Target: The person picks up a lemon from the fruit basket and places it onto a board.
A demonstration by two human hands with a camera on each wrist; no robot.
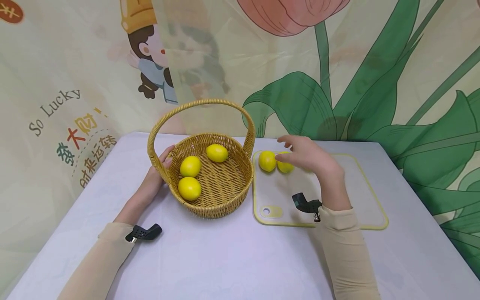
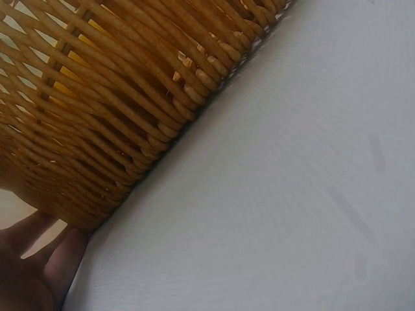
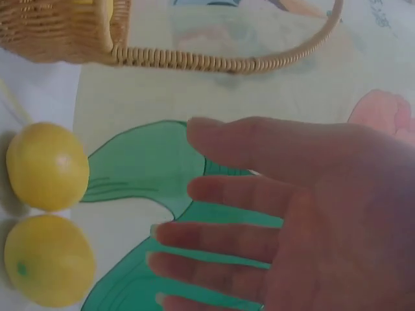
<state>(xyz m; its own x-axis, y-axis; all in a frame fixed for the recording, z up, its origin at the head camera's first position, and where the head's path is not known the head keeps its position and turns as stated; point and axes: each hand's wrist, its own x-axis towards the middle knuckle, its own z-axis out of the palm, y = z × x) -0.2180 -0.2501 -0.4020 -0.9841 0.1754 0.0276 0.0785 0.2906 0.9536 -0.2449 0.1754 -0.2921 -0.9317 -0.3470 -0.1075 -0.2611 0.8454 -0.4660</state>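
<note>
A round wicker basket (image 1: pixel 225 208) with a tall arched handle stands on the table, holding a lemon (image 1: pixel 217 153) toward the back and two more lemons, one of them (image 1: pixel 189 188) in front, along its left side. My left hand (image 1: pixel 156 175) rests against the basket's left outer wall; in the left wrist view its fingers (image 2: pixel 61 256) touch the weave low down. Two lemons, a left one (image 1: pixel 267 161) and a right one (image 1: pixel 285 162), sit on a white cutting board (image 1: pixel 288 196). Above them hovers my right hand (image 1: pixel 309 156), partly hiding the right lemon, fingers extended and holding nothing.
The cutting board has a yellow-green rim and lies just right of the basket. A white cloth (image 1: pixel 210 258) covers the table. Behind stands a printed curtain (image 1: pixel 225 50) with flowers, leaves and a cartoon figure. A small black camera (image 1: pixel 305 204) is on each wrist.
</note>
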